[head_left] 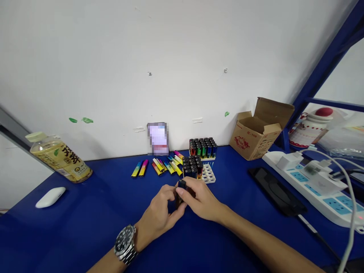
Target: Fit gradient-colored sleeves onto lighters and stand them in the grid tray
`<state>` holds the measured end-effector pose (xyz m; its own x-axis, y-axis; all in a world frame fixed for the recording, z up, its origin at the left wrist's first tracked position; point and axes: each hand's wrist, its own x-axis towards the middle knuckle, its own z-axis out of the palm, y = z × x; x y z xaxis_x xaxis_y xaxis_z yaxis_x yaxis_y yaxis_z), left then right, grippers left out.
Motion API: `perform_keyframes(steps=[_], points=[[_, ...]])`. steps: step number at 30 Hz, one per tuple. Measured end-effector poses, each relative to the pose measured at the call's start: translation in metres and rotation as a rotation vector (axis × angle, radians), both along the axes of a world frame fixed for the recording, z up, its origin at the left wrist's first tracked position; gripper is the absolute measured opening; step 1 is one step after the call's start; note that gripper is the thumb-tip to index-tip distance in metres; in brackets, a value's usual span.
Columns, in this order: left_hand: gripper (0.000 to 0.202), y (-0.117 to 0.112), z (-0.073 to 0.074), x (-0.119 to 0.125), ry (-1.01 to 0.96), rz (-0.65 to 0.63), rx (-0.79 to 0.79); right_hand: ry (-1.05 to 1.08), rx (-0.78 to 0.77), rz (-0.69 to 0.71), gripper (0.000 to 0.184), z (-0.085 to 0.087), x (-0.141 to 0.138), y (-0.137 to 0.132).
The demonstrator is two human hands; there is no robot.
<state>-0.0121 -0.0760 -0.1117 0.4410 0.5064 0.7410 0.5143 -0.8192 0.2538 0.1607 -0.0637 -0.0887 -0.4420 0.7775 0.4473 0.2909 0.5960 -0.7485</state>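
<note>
Both my hands meet over the blue table (93,212), gripping one lighter with a black top (181,186) between them. My left hand (160,212), with a wristwatch (125,242) on its wrist, pinches the lighter's lower part. My right hand (200,199) closes its fingers round the upper part. Just beyond my hands a white tray (209,174) holds several upright lighters (192,166). A second full tray of lighters (203,147) stands behind it. Several loose coloured lighters (165,166) lie flat to the left of the trays.
A tea bottle (58,155) lies at the left with a white mouse-like object (50,197) near it. An open cardboard box (260,129) stands at back right. A black phone (275,191) and a white power strip (315,185) with cables lie on the right.
</note>
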Motion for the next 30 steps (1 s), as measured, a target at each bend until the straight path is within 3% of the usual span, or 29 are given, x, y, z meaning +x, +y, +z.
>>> perform_keyframes(steps=[1,3,5,7,9,12,16,18,22,27,30], points=[[0.020,0.002,0.002,-0.002,0.009,-0.006,-0.001,0.040,0.020,-0.033,0.022,-0.001,0.001,0.000],[0.015,0.011,0.005,-0.011,0.036,0.103,0.013,0.128,0.051,-0.132,0.021,-0.002,0.006,0.003],[0.012,0.024,0.006,-0.025,0.098,0.353,0.037,0.240,0.047,-0.234,0.019,-0.002,0.014,0.007],[0.022,0.037,0.003,-0.040,0.220,0.621,0.019,0.404,-0.006,-0.283,0.016,-0.001,0.020,0.012],[0.034,0.048,-0.002,-0.052,0.350,0.777,-0.041,0.582,-0.091,-0.282,0.010,0.001,0.023,0.015],[0.034,0.054,-0.007,-0.058,0.486,0.815,-0.094,0.739,-0.266,-0.250,0.010,0.003,0.024,0.020],[0.028,0.048,-0.003,-0.050,0.556,0.837,-0.083,0.770,-0.569,-0.181,0.040,0.002,0.025,0.026],[0.028,0.044,0.002,-0.044,0.577,0.853,-0.077,0.783,-0.685,-0.220,0.046,0.002,0.025,0.027],[0.026,0.038,0.008,-0.036,0.606,0.847,-0.118,0.836,-0.760,-0.329,0.042,0.006,0.023,0.027],[0.024,0.038,0.010,-0.035,0.595,0.898,-0.205,0.810,-0.820,-0.274,0.043,0.010,0.022,0.026],[0.024,0.038,0.010,-0.035,0.593,0.914,-0.276,0.814,-0.812,-0.322,0.039,0.009,0.022,0.025]])
